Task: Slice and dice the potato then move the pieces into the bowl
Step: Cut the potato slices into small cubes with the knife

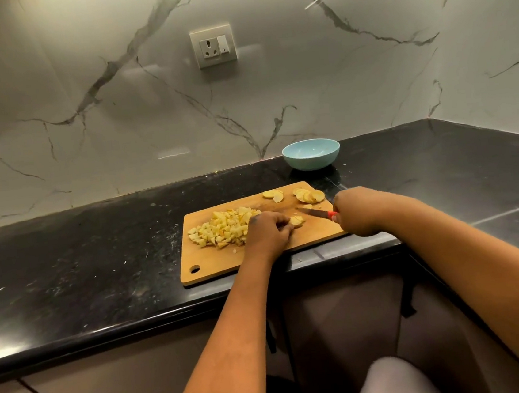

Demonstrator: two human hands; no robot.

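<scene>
A wooden cutting board [289,247] lies on the black counter. A heap of diced potato [220,229] covers its left half. Round potato slices [309,196] lie at the far right corner, with two more slices [273,195] beside them. My left hand [268,232] holds a small stack of slices [297,221] down with curled fingers. My right hand [354,212] grips a red-handled knife [316,212], its blade pointing left toward that stack. A light blue bowl [311,155], which looks empty, stands behind the board near the wall.
The black counter [82,263] runs left and right, turning a corner at the far right. Behind it rises a marble wall with a power socket [213,46]. The board's near edge reaches the counter's front edge. Cabinets stand below.
</scene>
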